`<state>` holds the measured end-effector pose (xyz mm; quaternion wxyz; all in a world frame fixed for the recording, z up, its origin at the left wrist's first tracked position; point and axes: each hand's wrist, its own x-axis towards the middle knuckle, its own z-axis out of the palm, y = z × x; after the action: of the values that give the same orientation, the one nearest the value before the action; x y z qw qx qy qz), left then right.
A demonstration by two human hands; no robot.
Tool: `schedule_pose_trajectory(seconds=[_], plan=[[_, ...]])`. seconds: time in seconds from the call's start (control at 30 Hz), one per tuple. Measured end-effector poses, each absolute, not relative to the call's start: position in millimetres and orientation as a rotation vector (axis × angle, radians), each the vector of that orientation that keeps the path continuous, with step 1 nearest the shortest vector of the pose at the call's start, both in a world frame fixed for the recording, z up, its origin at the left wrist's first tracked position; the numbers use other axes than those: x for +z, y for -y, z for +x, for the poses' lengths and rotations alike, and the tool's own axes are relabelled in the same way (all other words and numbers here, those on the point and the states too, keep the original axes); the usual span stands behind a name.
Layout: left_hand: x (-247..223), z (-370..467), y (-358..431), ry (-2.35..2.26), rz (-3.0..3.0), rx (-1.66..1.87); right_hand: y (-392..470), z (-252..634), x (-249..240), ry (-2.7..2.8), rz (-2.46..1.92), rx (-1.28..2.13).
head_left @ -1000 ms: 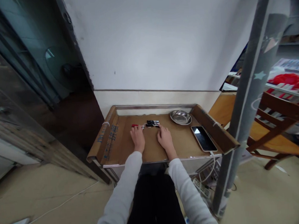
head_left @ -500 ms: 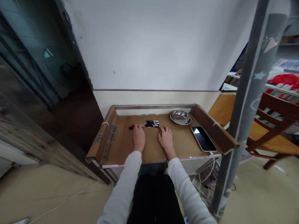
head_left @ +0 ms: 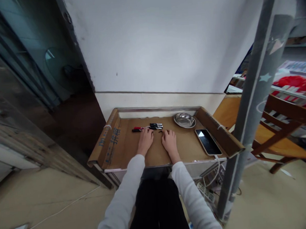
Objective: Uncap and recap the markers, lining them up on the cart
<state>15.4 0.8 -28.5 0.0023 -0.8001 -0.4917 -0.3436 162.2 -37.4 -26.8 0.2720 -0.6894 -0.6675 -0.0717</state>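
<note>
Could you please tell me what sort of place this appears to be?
Probably an indoor workroom or storeroom, though I can't be certain: there is a cardboard-lined table, a wooden chair and, beyond the chair, a loaded rack.

Left hand (head_left: pixel 145 139), right hand (head_left: pixel 169 141) palm-down, apart; fingers (head_left: pixel 170 132) bent, arms (head_left: pixel 124 195) forward.

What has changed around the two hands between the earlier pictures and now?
The left hand has moved to the right. More of the red pen now shows, and a black pen shows on its near side, where none showed in the earliest picture. Whether the hand holds either pen, I cannot tell. The right hand, metal bowl and phone stayed about where they were.
</note>
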Motion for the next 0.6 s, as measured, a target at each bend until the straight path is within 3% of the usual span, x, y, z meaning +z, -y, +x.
schedule_pose_trajectory(seconds=[0.6], plan=[[-20.4,13.9,4.6,1.423,-2.701,-1.093,35.9,163.3,-23.2,1.933,-1.801,-0.205]])
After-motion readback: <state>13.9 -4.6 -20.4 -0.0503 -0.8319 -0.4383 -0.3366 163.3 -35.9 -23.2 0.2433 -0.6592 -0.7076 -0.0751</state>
